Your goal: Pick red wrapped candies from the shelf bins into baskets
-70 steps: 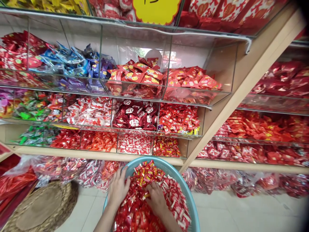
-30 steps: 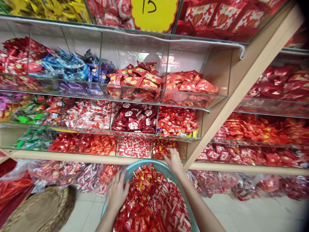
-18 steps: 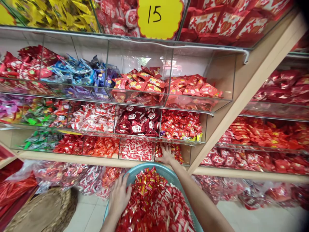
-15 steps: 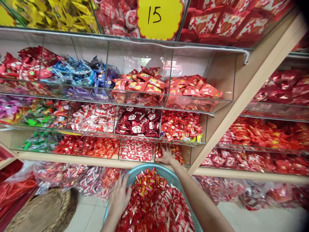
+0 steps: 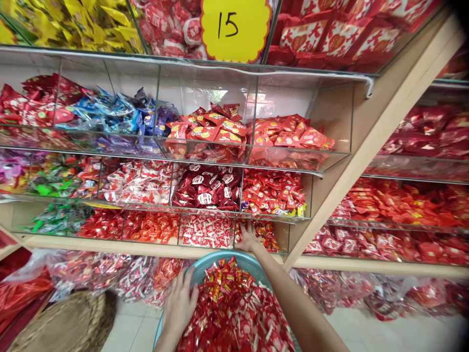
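A teal plastic basin [image 5: 205, 266] heaped with red and white wrapped candies [image 5: 234, 313] sits low in the middle. My left hand [image 5: 179, 305] rests on the basin's left rim and the candies, fingers spread flat. My right hand [image 5: 248, 238] reaches into the bottom-row clear bin of red and yellow candies [image 5: 264, 233], fingers spread on the pile. I cannot see anything held in it.
Clear acrylic bins [image 5: 205, 146] in several rows hold red, blue, green and maroon sweets. A yellow tag reading 15 [image 5: 234, 27] hangs above. A slanted wooden upright [image 5: 366, 142] divides the shelves. Bagged candies [image 5: 110, 274] and a woven basket [image 5: 62, 322] are on the floor.
My right hand left the basin and reached up into the bottom-row bin, where it now lies on the candies. My left hand stayed at the basin's rim.
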The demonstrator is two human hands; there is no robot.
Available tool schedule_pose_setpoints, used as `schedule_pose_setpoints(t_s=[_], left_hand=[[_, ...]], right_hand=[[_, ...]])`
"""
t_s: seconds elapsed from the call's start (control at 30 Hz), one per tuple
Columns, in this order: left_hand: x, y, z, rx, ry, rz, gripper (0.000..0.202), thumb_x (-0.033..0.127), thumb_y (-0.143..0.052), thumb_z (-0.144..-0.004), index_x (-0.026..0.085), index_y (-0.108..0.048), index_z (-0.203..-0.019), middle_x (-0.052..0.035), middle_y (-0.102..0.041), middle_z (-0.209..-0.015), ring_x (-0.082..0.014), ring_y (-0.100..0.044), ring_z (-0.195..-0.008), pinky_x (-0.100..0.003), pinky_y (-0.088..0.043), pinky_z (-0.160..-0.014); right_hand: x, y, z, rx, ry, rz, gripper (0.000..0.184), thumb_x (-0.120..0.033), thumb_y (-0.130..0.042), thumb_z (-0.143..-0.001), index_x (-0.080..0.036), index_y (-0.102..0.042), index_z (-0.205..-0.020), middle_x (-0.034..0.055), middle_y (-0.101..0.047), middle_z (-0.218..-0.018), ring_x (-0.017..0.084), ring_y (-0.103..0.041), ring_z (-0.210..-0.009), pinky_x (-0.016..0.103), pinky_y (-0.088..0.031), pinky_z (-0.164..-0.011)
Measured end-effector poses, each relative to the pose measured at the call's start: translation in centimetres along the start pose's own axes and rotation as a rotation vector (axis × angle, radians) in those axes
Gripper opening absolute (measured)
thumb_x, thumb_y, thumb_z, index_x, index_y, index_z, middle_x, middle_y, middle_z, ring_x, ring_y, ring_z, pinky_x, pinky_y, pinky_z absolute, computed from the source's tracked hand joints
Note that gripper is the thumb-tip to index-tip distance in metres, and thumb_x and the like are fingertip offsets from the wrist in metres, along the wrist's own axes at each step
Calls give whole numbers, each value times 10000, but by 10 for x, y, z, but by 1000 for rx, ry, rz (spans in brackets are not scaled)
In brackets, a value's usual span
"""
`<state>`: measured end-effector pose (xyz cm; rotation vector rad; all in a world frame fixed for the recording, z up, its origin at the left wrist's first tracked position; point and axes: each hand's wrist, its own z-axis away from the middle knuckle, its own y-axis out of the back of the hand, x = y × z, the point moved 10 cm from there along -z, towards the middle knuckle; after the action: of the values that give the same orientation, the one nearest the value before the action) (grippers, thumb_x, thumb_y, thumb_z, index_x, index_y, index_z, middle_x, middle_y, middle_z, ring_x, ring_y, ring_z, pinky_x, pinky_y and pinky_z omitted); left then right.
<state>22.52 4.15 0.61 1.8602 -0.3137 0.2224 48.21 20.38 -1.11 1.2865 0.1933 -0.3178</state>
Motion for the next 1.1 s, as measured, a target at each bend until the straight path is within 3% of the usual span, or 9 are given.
schedule_pose_setpoints(t_s=[0.1,0.3,0.53,0.7,0.8,1.03,1.1], left_hand=[[0,1,0,15,-3,11,415,302,-368,-842,244,-457,-1243,-64,-499,-1242,-208,-522,-1065,-376,-447,-891],[-1,1,1,28,-5,10,424,306,-382,-837,257,-453,-1252,-65,-506,-1228,-212,-520,-1062,-379,-448,-887],[0,2,1,11,-4,-7,427,310,-362,-846,249,-442,-1261,-70,-494,-1242,-215,-514,-1066,-384,-447,-885],[2,3,0,13,-14,-12,426,296,-381,-835,252,-458,-1251,-66,-498,-1242,-218,-499,-1094,-375,-446,-885],[2,4,0,16,-14,-11,430,292,-385,-831,251,-458,-1253,-64,-500,-1243,-217,-501,-1088,-372,-447,-882],[2,3,0,11,-10,-11,431,302,-373,-837,256,-452,-1258,-66,-503,-1238,-222,-507,-1081,-385,-435,-892],[2,4,0,19,-14,-5,435,295,-382,-831,262,-451,-1260,-62,-505,-1234,-218,-507,-1079,-380,-433,-894]], right_hand=[[-7,1,0,28,-14,20,1052,-482,-661,-561,-309,-53,-1402,118,94,-1483,375,-2,-1339,681,-199,-914],[-6,11,9,207,-19,26,744,-382,-536,-733,-280,-187,-1382,119,-70,-1480,316,-160,-1318,580,-292,-934],[1,7,3,170,-99,69,869,-489,-608,-663,-266,-178,-1384,146,-87,-1470,326,-188,-1288,582,-307,-893],[-3,19,11,313,-83,96,692,-435,-581,-716,-243,-318,-1326,172,-295,-1361,317,-303,-1208,472,-359,-854],[0,23,16,360,-86,52,604,-416,-523,-762,-250,-336,-1311,163,-324,-1333,309,-339,-1171,437,-386,-816],[8,13,12,240,-139,17,780,-483,-585,-703,-261,-234,-1363,158,-238,-1404,334,-285,-1225,479,-372,-847],[8,13,11,232,-141,20,749,-464,-573,-722,-267,-237,-1362,159,-231,-1410,338,-283,-1232,486,-368,-851]])
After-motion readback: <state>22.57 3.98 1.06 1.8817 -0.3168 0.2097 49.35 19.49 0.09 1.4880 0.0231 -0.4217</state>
